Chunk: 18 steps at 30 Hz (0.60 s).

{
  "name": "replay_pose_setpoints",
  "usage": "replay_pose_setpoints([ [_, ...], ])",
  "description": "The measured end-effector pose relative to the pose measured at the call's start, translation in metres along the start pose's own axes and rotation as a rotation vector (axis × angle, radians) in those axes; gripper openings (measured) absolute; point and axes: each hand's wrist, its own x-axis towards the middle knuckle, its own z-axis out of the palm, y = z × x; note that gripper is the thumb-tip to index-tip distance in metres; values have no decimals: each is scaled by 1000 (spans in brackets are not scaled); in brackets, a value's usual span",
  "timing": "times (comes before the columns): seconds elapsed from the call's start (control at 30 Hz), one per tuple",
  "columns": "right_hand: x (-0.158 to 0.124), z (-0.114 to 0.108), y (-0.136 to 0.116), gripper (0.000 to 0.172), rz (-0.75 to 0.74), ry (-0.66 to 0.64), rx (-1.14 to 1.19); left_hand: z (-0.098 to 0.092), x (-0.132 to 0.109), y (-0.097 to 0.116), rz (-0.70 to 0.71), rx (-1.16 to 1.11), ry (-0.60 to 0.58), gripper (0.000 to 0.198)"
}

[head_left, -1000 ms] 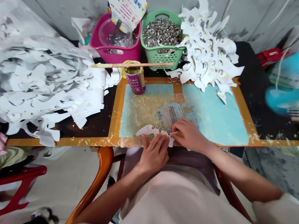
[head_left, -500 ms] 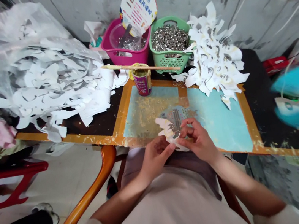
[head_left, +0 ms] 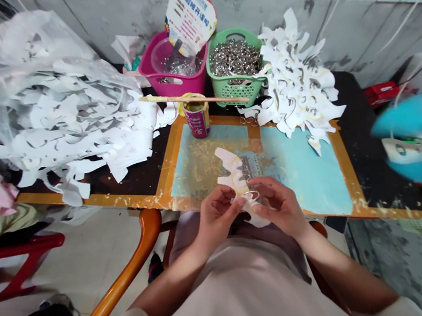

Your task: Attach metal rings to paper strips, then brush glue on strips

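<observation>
Between my hands is a white cut-out piece with wavy edges (head_left: 230, 161), yellowish along its middle, held over the front edge of the table. A thin metal ring (head_left: 257, 194) sits on it near my fingertips. My left hand (head_left: 218, 215) pinches the piece's left side between thumb and fingers. My right hand (head_left: 281, 206) is closed on the piece's lower right, its fingers beside the ring. Fingers cover part of the piece, so how the ring is fixed to it is hidden.
A purple cup (head_left: 196, 119) carries a wooden stick (head_left: 200, 98) across its top. Behind stand a pink basket (head_left: 178, 86) and a green basket (head_left: 233, 86) of metal rings. White cut pieces lie left (head_left: 65, 143) and right (head_left: 299, 88). A blue fan (head_left: 409, 125) spins at right.
The white piece now stretches farther up and away from my hands, showing more of its length. My right fingers have lowered around the ring. The view has shifted slightly.
</observation>
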Motion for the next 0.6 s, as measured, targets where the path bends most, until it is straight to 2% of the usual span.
replay_pose_setpoints([
  [0.07,4,-9,-1,60,-12,-81,17,0,0,3,9,15,-14,27],
  [0.13,10,-18,-2,79,-29,-204,56,-2,1,3,-1,4,5,27],
  [0.2,16,-25,-3,83,-75,-227,30,-6,3,2,-26,-12,39,28],
  [0.23,18,-26,-5,75,-111,-180,-22,-8,4,2,-32,-13,47,28],
  [0.33,21,-23,-12,34,-275,6,-296,-10,7,1,-32,20,24,27],
  [0.4,21,-16,-17,18,-396,35,-511,-10,8,1,-34,26,18,27],
  [0.5,20,-9,-19,14,-527,41,-726,-8,9,2,-44,6,43,29],
  [0.6,19,-5,-18,18,-587,43,-792,-9,7,4,-43,24,81,33],
])
